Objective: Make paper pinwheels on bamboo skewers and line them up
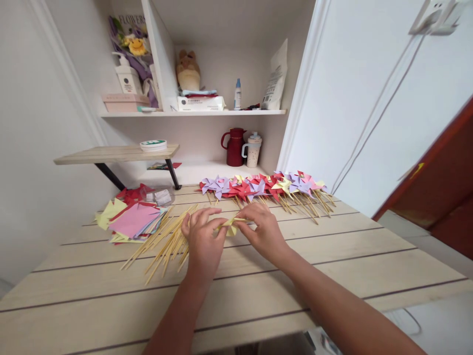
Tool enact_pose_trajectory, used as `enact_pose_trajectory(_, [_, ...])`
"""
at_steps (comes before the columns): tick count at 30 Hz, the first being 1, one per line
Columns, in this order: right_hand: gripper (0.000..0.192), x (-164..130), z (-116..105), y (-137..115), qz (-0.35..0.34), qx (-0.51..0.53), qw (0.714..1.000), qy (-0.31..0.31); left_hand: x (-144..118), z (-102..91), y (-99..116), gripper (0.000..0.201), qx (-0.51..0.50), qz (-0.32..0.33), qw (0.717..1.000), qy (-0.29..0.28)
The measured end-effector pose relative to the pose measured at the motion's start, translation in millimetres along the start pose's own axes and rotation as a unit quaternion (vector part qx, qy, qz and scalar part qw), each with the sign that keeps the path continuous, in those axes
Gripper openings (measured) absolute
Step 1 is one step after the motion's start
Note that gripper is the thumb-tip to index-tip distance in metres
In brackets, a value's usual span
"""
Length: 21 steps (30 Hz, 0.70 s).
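Far left of the left hand: loose stack of coloured paper squares flat on the worktop. Just left of and partly under that hand: spread of thin wooden sticks.

Left hand: fingers curled, pinching the left end of a yellow folded paper piece. Piece sits between the two hands, just above the worktop. Looks feather-light, soft, easily creased or torn; best held by the folded tips near the centre, pinch gently.

Right hand: fingertips closed on the right side of the same piece.

Beyond both hands: row of finished paper pinwheels on sticks, laid side by side.
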State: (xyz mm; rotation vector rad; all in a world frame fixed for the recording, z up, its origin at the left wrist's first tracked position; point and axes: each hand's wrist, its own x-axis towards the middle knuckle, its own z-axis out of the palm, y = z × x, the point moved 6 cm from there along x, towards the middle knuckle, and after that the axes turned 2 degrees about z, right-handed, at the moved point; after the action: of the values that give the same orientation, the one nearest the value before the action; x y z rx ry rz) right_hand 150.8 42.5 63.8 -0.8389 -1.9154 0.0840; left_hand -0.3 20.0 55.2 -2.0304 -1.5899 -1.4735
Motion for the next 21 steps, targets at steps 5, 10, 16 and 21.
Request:
enact_pose_trajectory(5, [0.008, -0.2, 0.2, 1.0, 0.002, 0.004, 1.000, 0.003, -0.2, -1.8, 2.8, 0.016, -0.027, 0.023, 0.999, 0.016])
enact_pose_trajectory(10, [0.010, -0.9, 1.1, 1.8, 0.003, 0.004, 1.000, 0.004, 0.7, -3.7, 5.3, 0.012, -0.038, 0.032, 0.999, 0.013])
enact_pose_trajectory(16, [0.008, -0.6, -0.7, 0.4, 0.045, 0.022, 0.999, 0.008, 4.7, -4.5, -7.0, 0.006, -0.141, -0.066, 0.988, 0.008])
enact_pose_trajectory(21, [0.019, -0.5, -16.0, 13.9, 0.122, 0.117, 0.982, 0.083, -3.8, 9.1, -30.4, 0.026, -0.405, -0.277, 0.871, -0.027])
